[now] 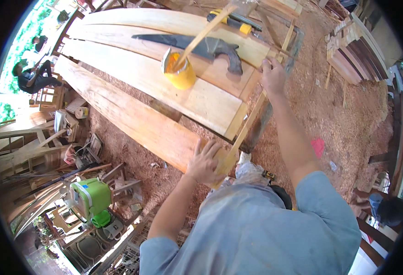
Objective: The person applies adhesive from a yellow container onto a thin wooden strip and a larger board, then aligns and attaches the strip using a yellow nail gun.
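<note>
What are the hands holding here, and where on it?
Both hold a thin wooden strip: the left hand grips its near end, against the plank; the right hand grips farther up.

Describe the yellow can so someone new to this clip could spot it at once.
Start from the wide pale planks lying across the sawdust floor. On the plank beside the dark handsaw stands the yellow can, open-topped. It alone holds a thin wooden stick leaning out of it.

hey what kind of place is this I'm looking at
Most likely an open-air woodworking shop. Long planks lie across a bench with a handsaw and a yellow glue pot on them, sawdust covers the ground, and a green power tool sits nearby. Both hands grip a thin wooden strip.
</note>
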A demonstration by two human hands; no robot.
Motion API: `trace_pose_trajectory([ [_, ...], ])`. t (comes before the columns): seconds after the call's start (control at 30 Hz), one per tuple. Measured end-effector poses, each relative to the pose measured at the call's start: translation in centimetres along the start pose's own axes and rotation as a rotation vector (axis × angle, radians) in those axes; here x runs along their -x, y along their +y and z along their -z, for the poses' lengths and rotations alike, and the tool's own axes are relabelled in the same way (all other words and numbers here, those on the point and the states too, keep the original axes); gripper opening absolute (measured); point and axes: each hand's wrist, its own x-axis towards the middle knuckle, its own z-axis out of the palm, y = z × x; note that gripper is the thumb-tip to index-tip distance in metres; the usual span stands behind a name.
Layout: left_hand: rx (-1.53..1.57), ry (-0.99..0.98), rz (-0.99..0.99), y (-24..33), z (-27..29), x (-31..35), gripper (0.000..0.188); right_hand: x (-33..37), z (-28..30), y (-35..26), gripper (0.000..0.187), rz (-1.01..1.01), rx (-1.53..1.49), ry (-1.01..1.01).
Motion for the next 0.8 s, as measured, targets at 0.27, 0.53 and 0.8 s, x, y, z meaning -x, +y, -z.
trace_pose_trajectory([
  [0.27,-0.037,-0.163,0.076,1.0,1.3,-0.5,0.055,-2.8,-4.4,7.2,0.067,0.541,0.891,-0.207],
  [0.53,-0.017,-0.238,0.136,1.0,1.9,-0.6,0.051,-15.2,-4.8,-1.2,0.051,0.475,0.408,-0.184],
  [0.8,-0.002,-0.212,0.169,1.5,1.1,0.0,0.045,-26.8,-13.9,0.0,0.049,0.405,0.683,-0.718],
])
